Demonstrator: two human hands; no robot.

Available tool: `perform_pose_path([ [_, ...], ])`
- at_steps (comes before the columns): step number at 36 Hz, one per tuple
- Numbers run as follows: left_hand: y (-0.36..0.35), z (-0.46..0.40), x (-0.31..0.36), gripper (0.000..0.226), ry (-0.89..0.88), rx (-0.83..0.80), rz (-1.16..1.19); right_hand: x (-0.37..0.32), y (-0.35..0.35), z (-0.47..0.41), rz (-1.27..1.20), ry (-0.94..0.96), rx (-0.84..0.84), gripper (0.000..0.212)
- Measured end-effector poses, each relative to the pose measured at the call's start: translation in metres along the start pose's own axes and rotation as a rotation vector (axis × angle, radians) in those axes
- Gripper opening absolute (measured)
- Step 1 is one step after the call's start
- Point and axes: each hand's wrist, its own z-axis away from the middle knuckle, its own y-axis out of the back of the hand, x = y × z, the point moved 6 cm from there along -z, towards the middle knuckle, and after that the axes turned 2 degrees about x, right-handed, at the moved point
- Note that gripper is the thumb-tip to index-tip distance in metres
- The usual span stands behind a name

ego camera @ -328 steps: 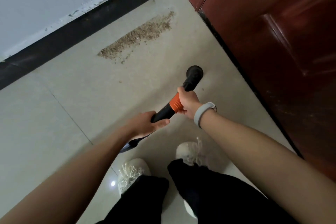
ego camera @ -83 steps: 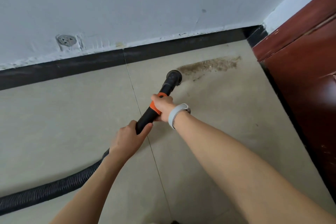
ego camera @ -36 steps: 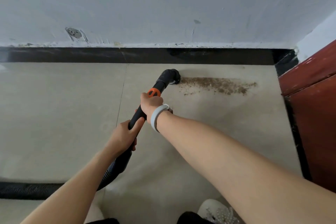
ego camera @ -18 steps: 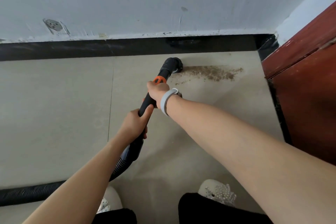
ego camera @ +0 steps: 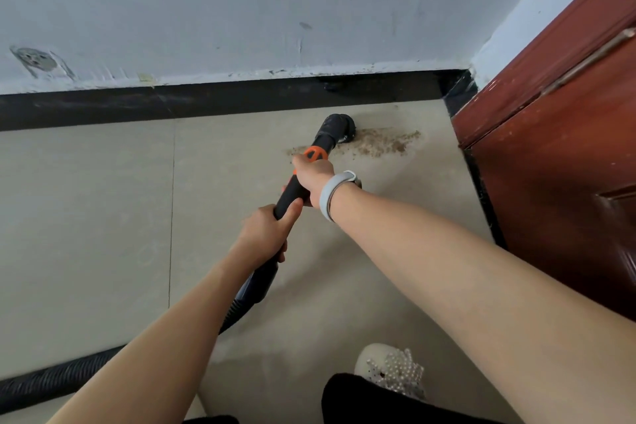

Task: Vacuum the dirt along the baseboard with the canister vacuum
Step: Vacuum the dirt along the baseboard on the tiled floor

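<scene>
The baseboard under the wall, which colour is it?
Black; the baseboard shows best in the head view, the only one.

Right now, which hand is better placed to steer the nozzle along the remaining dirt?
Right hand: it grips the wand nearest the nozzle, beside the dirt. The left hand grips farther back.

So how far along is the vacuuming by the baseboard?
Begun, not finished. Done: a little; only faint specks lie left of the nozzle. In hand: both hands grip the wand, right hand by the orange collar, left hand lower, nozzle at the left end of the dirt. Left: most of the strip, running right toward the door.
</scene>
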Motion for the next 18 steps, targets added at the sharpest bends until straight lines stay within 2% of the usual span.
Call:
perform_pose_path([
  [7,-0.013,-0.009,0.014,0.047,-0.026,-0.032,-0.045,0.000,0.023,-0.006,-0.035,-0.026,0.047,0.012],
  [10,-0.019,-0.014,0.021,0.047,-0.033,-0.049,-0.063,0.007,0.027,-0.007,-0.062,-0.192,0.024,0.025],
  [12,-0.023,-0.016,0.025,0.047,-0.038,-0.059,-0.077,0.012,0.031,-0.008,-0.117,-0.293,0.000,0.025],
  [18,-0.039,-0.024,0.039,0.047,-0.070,-0.095,-0.114,0.011,0.056,-0.015,-0.178,-0.326,0.024,0.021],
])
